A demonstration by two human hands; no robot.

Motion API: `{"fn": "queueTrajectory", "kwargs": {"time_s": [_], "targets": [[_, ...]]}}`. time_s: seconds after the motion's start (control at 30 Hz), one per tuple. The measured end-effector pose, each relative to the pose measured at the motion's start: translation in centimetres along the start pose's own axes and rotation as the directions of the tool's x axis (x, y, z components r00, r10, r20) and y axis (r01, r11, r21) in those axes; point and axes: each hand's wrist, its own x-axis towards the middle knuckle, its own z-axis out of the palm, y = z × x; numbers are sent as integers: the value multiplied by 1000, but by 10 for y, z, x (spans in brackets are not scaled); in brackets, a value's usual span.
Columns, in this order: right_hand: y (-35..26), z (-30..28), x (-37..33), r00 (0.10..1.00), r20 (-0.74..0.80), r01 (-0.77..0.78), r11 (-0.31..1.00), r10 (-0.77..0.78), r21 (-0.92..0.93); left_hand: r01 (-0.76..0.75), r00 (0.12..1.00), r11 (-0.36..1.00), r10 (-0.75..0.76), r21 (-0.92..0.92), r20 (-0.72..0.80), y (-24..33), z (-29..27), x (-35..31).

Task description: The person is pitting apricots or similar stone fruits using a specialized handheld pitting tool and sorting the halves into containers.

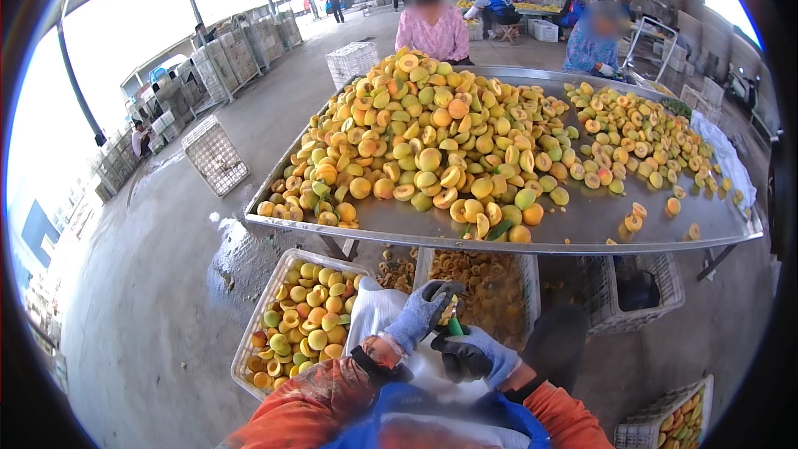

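While your left gloved hand (422,313) pinches a yellow fruit piece (448,313) above your lap (428,366), your right gloved hand (478,356) wraps the green-handled tool (455,327) just beside it; brace the fruit and guide the tool without forcing

A white plastic crate with lattice sides (216,156) rests on the grey concrete floor (141,299) near a glinting wet patch (237,259). Beyond it, tall stacks of pale crates (218,68) line the left side, while a person in dark clothing (335,6) stands farther back.
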Motion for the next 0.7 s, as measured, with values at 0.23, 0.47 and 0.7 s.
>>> {"fn": "queueTrajectory", "kwargs": {"time_s": [0.23,0.47,0.7], "targets": [[20,7,-2,977,-151,167,982,-152,90,48,985,975,-10,219,-171,13,25,-3],[23,-18,5,985,-11,167,979,-170,-113,243,959,873,-282,423,30,5,5,20],[4,-13,-22,991,-94,67,971,-91,-230,-24,978,736,-125,677,170,2,13,27]]}}
